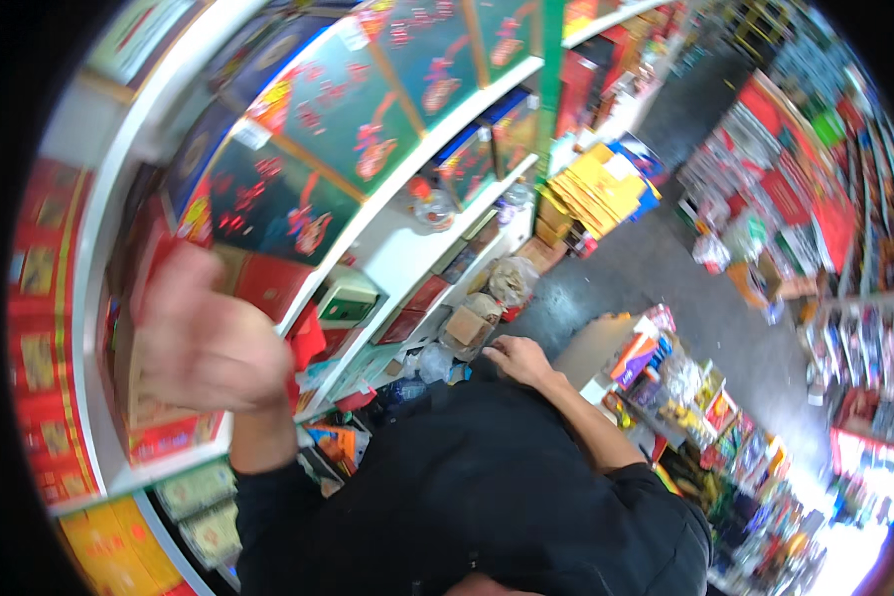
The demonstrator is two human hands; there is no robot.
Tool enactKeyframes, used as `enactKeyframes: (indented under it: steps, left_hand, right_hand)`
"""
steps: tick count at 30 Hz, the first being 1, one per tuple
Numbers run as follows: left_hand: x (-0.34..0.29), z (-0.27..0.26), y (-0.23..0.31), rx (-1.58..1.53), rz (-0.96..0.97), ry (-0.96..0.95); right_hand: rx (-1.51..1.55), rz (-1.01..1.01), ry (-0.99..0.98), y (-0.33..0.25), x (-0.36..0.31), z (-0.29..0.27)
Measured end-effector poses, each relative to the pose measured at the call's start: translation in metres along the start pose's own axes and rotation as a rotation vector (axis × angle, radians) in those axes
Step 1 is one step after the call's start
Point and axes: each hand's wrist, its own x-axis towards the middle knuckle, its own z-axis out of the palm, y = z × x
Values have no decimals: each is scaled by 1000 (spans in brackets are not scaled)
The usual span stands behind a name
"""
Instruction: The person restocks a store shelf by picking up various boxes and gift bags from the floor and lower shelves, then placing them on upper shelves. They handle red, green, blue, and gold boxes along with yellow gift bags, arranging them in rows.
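Observation:
My left hand [214, 333] is raised in front of the shelves on the left, smeared by motion, so its fingers cannot be made out. It is nearest to a brown carton [129, 382] and a red box [268, 288]; I cannot tell whether it touches either. Above it stands a row of dark green gift boxes [278, 199] with red lettering and gold edges. My right hand [520, 360] hangs low in front of my body with loosely bent fingers, thumb apart, and nothing visible in it. Close by lie plastic-wrapped bundles [470, 328] by the lower shelf.
Red boxes [45, 328] fill the far-left shelf, with a yellow box [119, 546] below. A counter [596, 358] loaded with small goods stands to my right. Yellow packets [601, 194] are stacked at the shelf's end. Beyond the grey floor [616, 268] is a red-covered display [785, 169].

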Motion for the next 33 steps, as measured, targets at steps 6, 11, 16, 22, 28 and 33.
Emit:
enactKeyframes:
  steps: [6, 11, 16, 22, 28, 33]
  left_hand:
    - [-254, 61, 101, -351, -1390, -497]
    - [-371, 68, 121, -619, -2616, 21]
    - [-385, 91, 123, -1130, -2698, 90]
    - [-430, 92, 46, -244, -2027, -570]
    - [-526, 83, -55, 435, -1342, -751]
    - [-580, 82, -82, 453, -1216, -635]
  right_hand:
    - [74, -12, 98, -20, -10, 15]
    - [103, -294, 390, -54, -11, 16]
    - [3, -423, 293, -26, 4, 32]
    - [47, 180, 177, 122, 73, 44]
    - [232, 501, 331, 295, 201, 38]
    - [754, 793, 556, 428, 350, 18]
